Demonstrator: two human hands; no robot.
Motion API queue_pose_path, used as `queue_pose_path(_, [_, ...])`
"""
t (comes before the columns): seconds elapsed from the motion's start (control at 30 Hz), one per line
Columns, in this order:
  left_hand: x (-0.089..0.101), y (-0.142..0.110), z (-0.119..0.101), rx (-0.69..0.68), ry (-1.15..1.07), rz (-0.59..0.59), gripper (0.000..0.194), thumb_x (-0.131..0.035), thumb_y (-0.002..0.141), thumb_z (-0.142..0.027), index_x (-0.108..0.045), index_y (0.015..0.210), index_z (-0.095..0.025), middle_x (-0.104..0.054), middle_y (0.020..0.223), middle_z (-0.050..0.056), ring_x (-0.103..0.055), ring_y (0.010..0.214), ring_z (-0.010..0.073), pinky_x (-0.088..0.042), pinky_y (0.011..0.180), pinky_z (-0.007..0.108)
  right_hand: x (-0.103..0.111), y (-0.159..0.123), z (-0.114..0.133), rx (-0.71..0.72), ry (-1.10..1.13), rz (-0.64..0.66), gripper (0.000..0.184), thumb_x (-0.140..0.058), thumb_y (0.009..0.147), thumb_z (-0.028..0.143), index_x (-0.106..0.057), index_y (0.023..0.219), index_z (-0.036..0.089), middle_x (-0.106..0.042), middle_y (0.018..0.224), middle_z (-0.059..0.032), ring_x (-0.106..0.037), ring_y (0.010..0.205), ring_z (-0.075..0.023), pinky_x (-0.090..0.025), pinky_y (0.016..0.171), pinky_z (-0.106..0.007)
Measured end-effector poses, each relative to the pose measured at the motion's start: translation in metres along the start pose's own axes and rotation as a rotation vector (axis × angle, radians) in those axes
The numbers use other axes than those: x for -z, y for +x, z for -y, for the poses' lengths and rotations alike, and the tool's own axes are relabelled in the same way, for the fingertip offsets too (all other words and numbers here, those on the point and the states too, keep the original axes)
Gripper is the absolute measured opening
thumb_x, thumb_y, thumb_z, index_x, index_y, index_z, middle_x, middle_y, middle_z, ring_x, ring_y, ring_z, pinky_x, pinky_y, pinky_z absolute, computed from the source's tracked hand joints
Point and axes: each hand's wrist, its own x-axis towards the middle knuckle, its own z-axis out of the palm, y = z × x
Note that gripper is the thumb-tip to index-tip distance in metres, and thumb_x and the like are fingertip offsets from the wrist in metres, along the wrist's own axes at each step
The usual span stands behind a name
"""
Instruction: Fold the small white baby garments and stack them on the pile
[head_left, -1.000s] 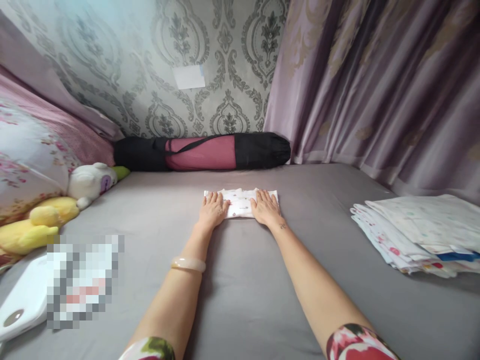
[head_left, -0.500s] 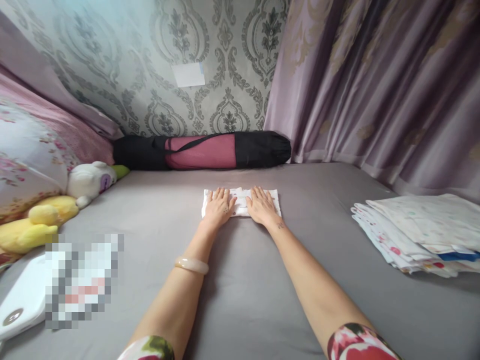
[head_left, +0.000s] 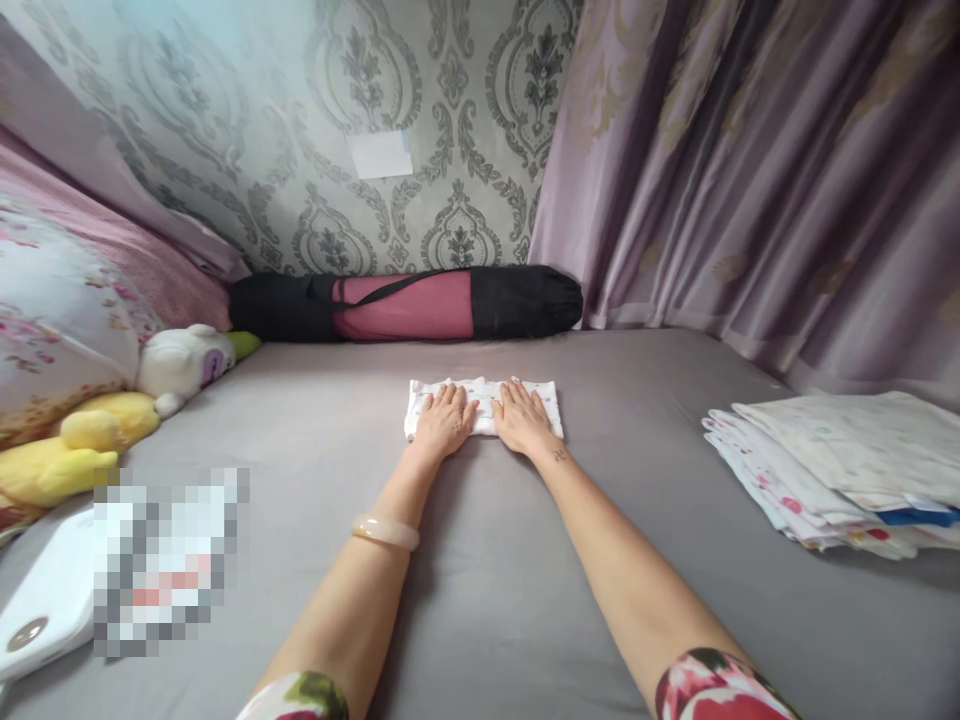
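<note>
A white cloth (head_left: 484,396) with small printed spots lies folded into a flat rectangle on the grey bed sheet (head_left: 510,590). On its left half rests my left hand (head_left: 445,418), palm down with fingers stretched out. My right hand (head_left: 522,415) lies flat on the right half, its fingers also extended. Both thumbs point inward, with a strip of cloth showing between them. What the palms cover is hidden.
A stack of folded cloths (head_left: 840,470) is at the right. Along the wall lies a black and pink rolled bag (head_left: 405,305). At the left are a yellow plush toy (head_left: 82,440), a white plush toy (head_left: 180,362) and a white device (head_left: 52,590) beside a blurred-out item.
My left hand has shifted slightly toward the middle of the cloth. My right hand stays flat in nearly the same place.
</note>
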Motion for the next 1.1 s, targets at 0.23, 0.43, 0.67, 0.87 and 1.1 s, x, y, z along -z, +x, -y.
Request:
queue_pose_path(0.23, [-0.007, 0.001, -0.013, -0.032, -0.053, -0.045, 0.052, -0.021, 0.099, -0.035, -0.039, 0.142, -0.012, -0.037, 0.151, 0.013, -0.027, 0.143, 0.0238, -0.02, 0.117, 0.041, -0.001, 0.0, 0.007, 0.063, -0.009, -0.051, 0.056, -0.022, 0.098, 0.03, -0.032, 0.148, 0.005, -0.028, 0.155, -0.0112, -0.019, 0.144, -0.0226, -0.009, 0.118, -0.04])
queue_pose_path(0.43, [-0.012, -0.001, -0.015, -0.036, -0.093, 0.004, 0.05, -0.023, 0.099, -0.034, -0.041, 0.141, -0.013, -0.038, 0.15, 0.013, -0.029, 0.142, 0.0246, -0.023, 0.116, 0.043, -0.009, 0.0, 0.003, 0.066, -0.013, -0.025, 0.055, -0.022, 0.098, 0.03, -0.035, 0.147, 0.007, -0.03, 0.154, -0.0091, -0.02, 0.144, -0.0215, -0.012, 0.117, -0.04])
queue_pose_path(0.67, [-0.006, 0.005, -0.005, -0.056, -0.231, -0.088, 0.042, -0.028, 0.098, -0.031, -0.05, 0.13, -0.014, -0.051, 0.14, 0.012, -0.044, 0.132, 0.022, -0.032, 0.111, 0.038, -0.008, 0.001, 0.002, 0.062, -0.025, -0.01, 0.055, -0.021, 0.098, 0.03, -0.034, 0.147, 0.008, -0.029, 0.155, -0.0089, -0.02, 0.144, -0.0211, -0.011, 0.117, -0.039])
queue_pose_path(0.87, [0.004, 0.009, 0.034, 0.114, -0.331, -0.291, 0.036, -0.036, 0.091, -0.017, -0.057, 0.121, -0.016, -0.061, 0.126, 0.01, -0.054, 0.118, 0.0194, -0.04, 0.103, 0.03, 0.008, 0.012, 0.016, 0.026, 0.0, 0.09, 0.056, -0.021, 0.098, 0.028, -0.033, 0.147, 0.005, -0.029, 0.154, -0.0121, -0.022, 0.143, -0.0242, -0.015, 0.117, -0.042])
queue_pose_path(1.1, [0.005, 0.001, 0.053, 0.344, -0.282, -0.261, 0.033, -0.044, 0.088, -0.023, -0.064, 0.114, -0.019, -0.06, 0.125, 0.011, -0.052, 0.118, 0.0265, -0.04, 0.101, 0.038, -0.006, 0.017, 0.046, 0.074, 0.007, -0.014, 0.056, -0.022, 0.098, 0.032, -0.034, 0.146, 0.004, -0.03, 0.154, -0.0132, -0.022, 0.143, -0.024, -0.014, 0.116, -0.042])
